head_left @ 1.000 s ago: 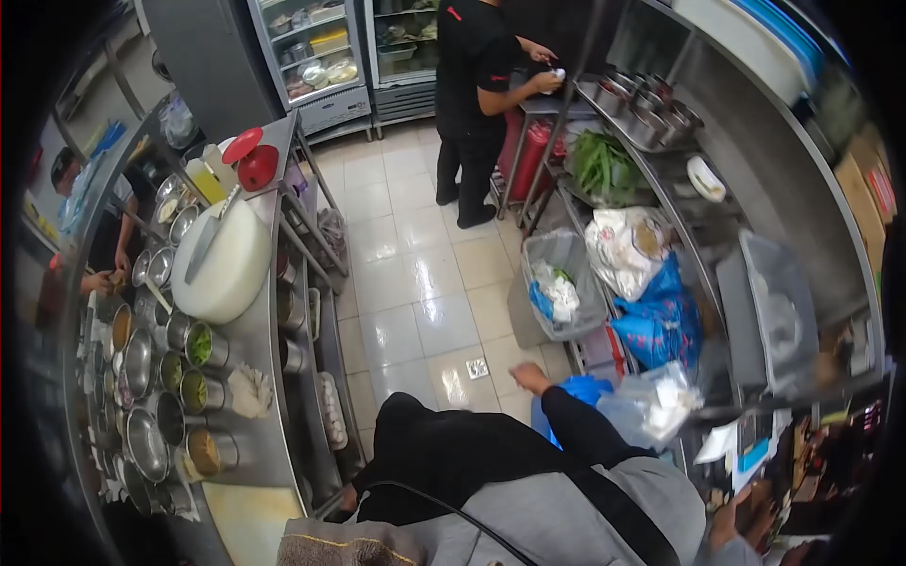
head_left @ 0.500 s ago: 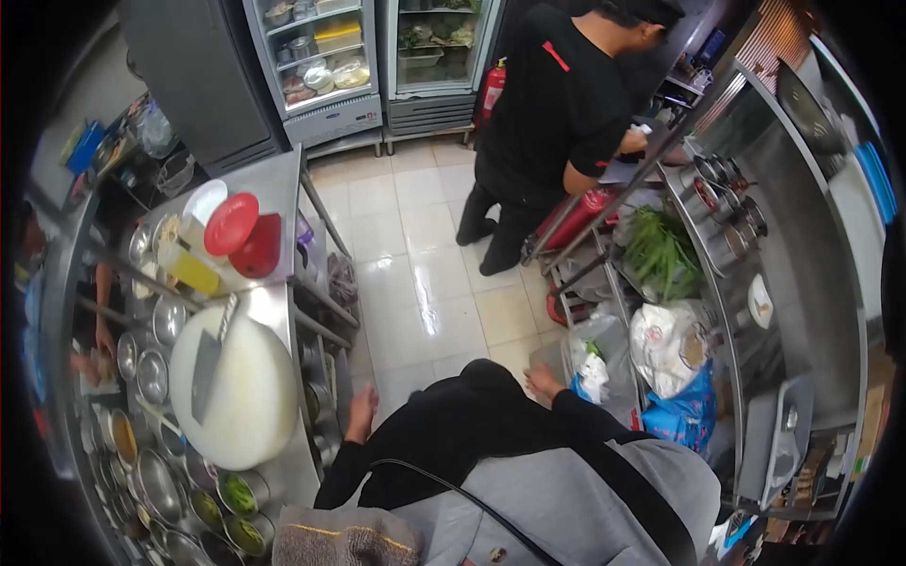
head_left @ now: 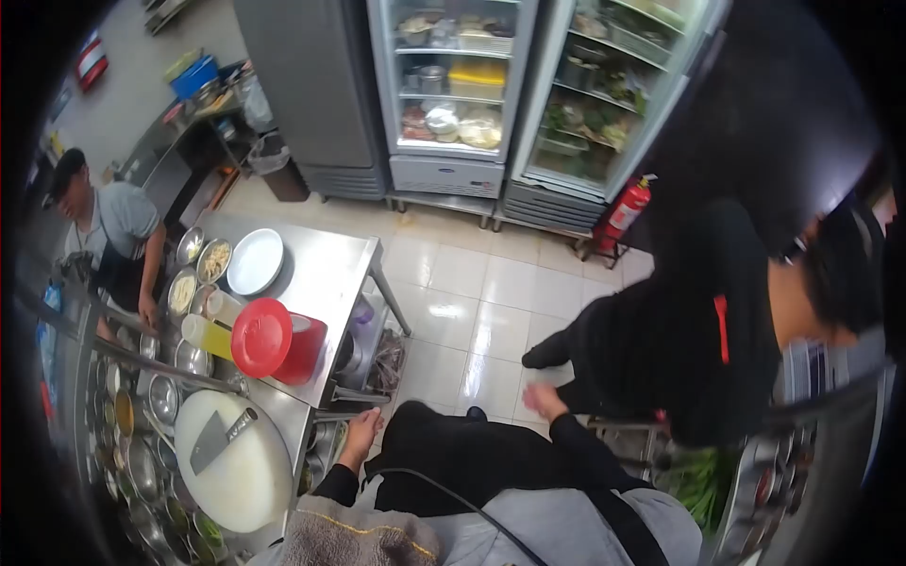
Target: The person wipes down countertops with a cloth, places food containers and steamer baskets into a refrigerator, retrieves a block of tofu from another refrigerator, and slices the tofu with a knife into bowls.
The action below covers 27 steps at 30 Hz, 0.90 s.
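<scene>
My left hand hangs beside the steel counter, its fingers loosely stretched and nothing in it. On the other side of my body, my right hand is held out over the floor, slightly blurred, fingers apart and nothing in it. Nearest to my left hand is a thick round white chopping board on the counter, with a cleaver lying flat on it. Behind the board stand a red kitchen scale with a round red pan and a squeeze bottle of yellow liquid.
Steel bowls and a white plate sit on the left counter. A co-worker in black stands close on the right; another co-worker is across the counter. Ahead are glass-door fridges, a fire extinguisher and tiled floor.
My view has moved forward and the fridges appear closer. The co-worker in black is now nearer on my right, bending over. Both my hands stay low at my sides.
</scene>
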Available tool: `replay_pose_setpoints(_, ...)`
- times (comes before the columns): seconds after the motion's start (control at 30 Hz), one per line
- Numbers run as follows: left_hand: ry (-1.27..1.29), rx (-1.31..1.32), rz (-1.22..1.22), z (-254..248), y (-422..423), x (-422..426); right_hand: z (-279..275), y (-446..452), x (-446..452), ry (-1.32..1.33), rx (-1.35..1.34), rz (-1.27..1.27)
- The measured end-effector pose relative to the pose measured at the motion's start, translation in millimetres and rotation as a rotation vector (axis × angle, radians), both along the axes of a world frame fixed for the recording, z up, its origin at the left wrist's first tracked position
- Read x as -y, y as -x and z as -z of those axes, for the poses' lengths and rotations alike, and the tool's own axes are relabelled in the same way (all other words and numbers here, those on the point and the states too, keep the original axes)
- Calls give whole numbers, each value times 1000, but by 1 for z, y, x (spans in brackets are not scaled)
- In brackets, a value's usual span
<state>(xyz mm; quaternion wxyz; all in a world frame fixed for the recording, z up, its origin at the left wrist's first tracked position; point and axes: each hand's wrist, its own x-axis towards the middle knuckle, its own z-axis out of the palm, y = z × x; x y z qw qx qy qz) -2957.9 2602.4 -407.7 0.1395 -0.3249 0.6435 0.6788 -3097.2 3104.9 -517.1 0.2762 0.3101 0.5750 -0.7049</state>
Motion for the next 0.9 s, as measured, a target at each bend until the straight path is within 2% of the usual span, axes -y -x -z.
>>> replay_pose_setpoints(0.03, -26, -5, -57, -12, 3, -12, 21, 63, -7, 29, -113, -107)
replay_pose_setpoints(0.07, -54, -24, -109, -23, 17, -23, -74, 108, 34, -99, 3, -74)
replay_pose_setpoints(0.1, -80, -54, -156, -33, 39, -31, -92, 161, 49, -89, -56, -83)
replay_pose_setpoints(0.27, -147, -334, -70, -86, 169, -59, -153, 370, 108, 18, -382, -215)
replay_pose_setpoints(0.3, -83, -403, 13, -90, 201, -57, -153, 397, 112, 57, -440, -260)
replay_pose_setpoints(0.33, -7, -468, 83, -96, 237, -52, -159, 414, 121, 41, -427, -187)
replay_pose_setpoints(0.4, 63, -537, 63, -149, 309, -47, -121, 451, 103, 60, -424, -252)
replay_pose_setpoints(0.43, 29, -653, 59, -152, 349, -37, -85, 471, 80, 23, -349, -275)
replay_pose_setpoints(0.53, 228, -717, 127, -208, 461, -8, -68, 459, 43, -179, -263, -218)
replay_pose_setpoints(0.57, 220, -765, 93, -227, 497, 0, -40, 463, 12, -309, -211, -348)
replay_pose_setpoints(0.67, 28, -943, 48, -263, 604, 26, -33, 456, 9, -444, 63, -503)
replay_pose_setpoints(0.73, 277, -1009, 72, -278, 673, 52, -31, 458, 11, -422, 150, -547)
replay_pose_setpoints(0.8, 198, -919, 44, -305, 726, 69, -25, 473, 10, -388, 179, -566)
replay_pose_setpoints(0.83, 275, -923, 18, -315, 752, 75, -24, 482, 8, -374, 183, -564)
replay_pose_setpoints(0.9, 94, -852, -29, -325, 801, 80, -25, 509, -2, -359, 182, -546)
